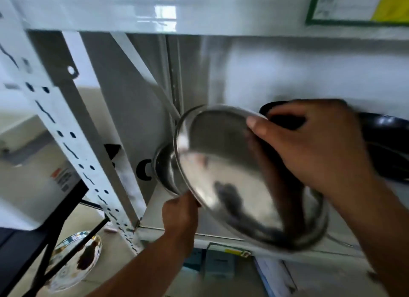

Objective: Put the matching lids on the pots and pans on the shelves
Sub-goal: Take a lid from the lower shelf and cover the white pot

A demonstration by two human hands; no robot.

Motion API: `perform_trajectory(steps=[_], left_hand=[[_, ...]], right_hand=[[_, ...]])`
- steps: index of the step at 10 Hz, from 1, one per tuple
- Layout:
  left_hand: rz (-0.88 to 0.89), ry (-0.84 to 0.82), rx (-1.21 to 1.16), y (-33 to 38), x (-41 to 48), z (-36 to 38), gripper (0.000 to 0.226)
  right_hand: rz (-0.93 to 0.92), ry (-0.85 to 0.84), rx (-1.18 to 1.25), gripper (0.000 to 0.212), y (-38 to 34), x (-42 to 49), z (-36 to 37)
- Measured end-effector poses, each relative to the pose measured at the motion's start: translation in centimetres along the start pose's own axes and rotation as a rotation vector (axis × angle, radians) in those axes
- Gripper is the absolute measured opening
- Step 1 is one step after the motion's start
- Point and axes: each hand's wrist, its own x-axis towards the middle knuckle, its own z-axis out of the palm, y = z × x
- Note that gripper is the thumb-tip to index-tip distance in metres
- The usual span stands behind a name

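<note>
The right hand holds a large stainless steel lid tilted steeply, its shiny underside turned toward the camera; the thumb presses on the lid's upper rim and the other fingers are behind it, so this grip is closed on the lid. The lid hangs above the white shelf, in front of a steel pot that stands at the back left of the shelf with a black side handle. The left hand reaches up from below, its fingers curled at the lid's lower left edge, just where the pot's base shows; blur hides whether this grip closes on the pot, on a handle or on the lid. To the right, behind the right hand, a black pan sits on the same shelf. Down at lower left, a glass lid lies on the floor behind a dark frame.
</note>
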Motion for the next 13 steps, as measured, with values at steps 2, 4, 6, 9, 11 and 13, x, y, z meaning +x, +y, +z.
perform_trajectory(steps=[2,4,6,9,11,13], left_hand=[[-0.023,0.035,-0.118,-2.0,-1.5,-1.9,0.047],[0.037,0.05,-0.197,-1.4,-1.6,-2.6,0.045],[-0.025,0.013,-0.325,-1.0,-2.3,-2.4,0.042],[-0.031,0.034,-0.433,0.1,-1.1,-2.2,0.044],[0.111,0.182,-0.296,-0.3,0.0,-2.5,0.023],[0.865,0.03,0.061,0.9,-6.0,0.1,0.012]], right_hand=[[-0.017,-0.183,-0.093,0.033,0.1,6.2,9.3],[-0.049,-0.339,-0.117,0.018,1.0,5.7,14.9],[-0.047,-0.396,-0.148,0.021,1.9,4.0,16.5],[-0.054,-0.318,-0.169,0.024,1.9,3.8,17.6],[-0.043,-0.351,-0.124,0.025,1.2,3.2,17.4],[-0.038,-0.082,-0.053,0.035,3.7,2.0,10.3]])
